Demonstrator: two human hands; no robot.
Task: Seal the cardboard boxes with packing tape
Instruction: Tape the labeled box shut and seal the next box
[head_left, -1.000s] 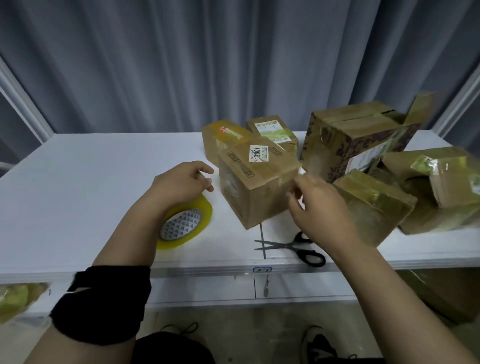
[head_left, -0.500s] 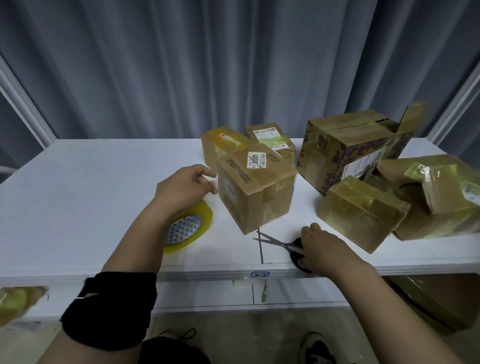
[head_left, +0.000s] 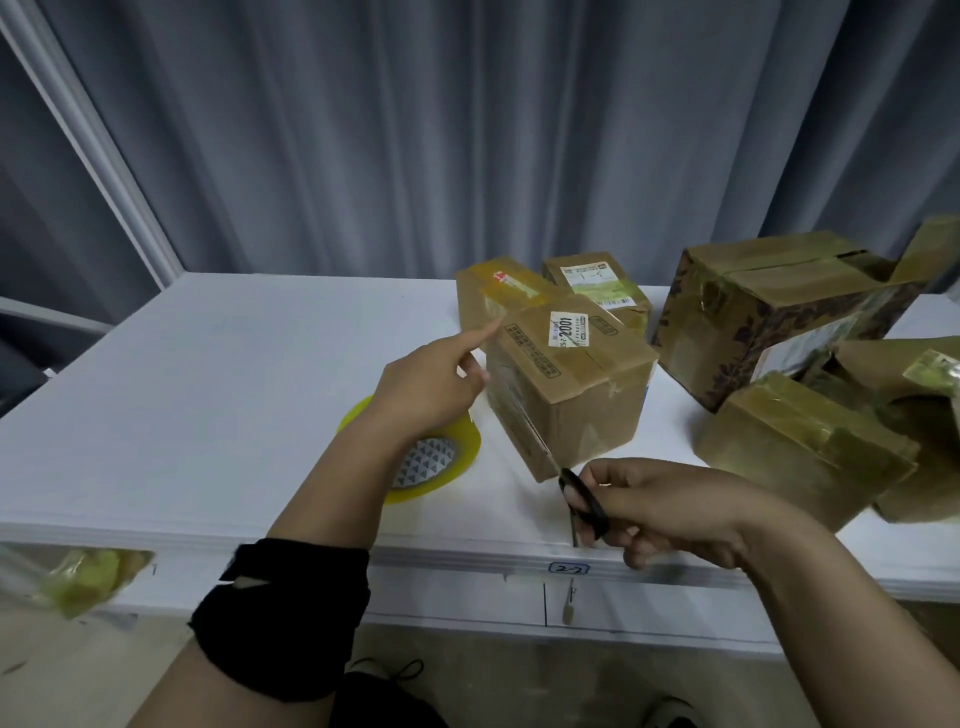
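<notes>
A small cardboard box (head_left: 582, 400) with a white "2001" label stands near the middle of the white table (head_left: 208, 389). A yellow roll of packing tape (head_left: 447, 462) lies flat just left of it. My left hand (head_left: 426, 395) hovers over the roll, its index finger stretched out to the box's upper left edge. My right hand (head_left: 670, 509) grips black-handled scissors (head_left: 584, 501) at the table's front edge. Their blades point up along the box's lower left corner. Whether a strand of tape runs between roll and box cannot be made out.
Two small boxes (head_left: 488, 296) (head_left: 597, 280) stand behind the labelled one. A large patterned box (head_left: 769, 312) with a raised flap and several tape-wrapped boxes (head_left: 800, 457) crowd the right side. A crumpled wad of tape (head_left: 78, 577) hangs under the front left edge. Grey curtains hang behind.
My right hand left the box, reached down to the scissors on the table, picked them up and raised them to the box's corner. My left index finger has stretched out toward the box.
</notes>
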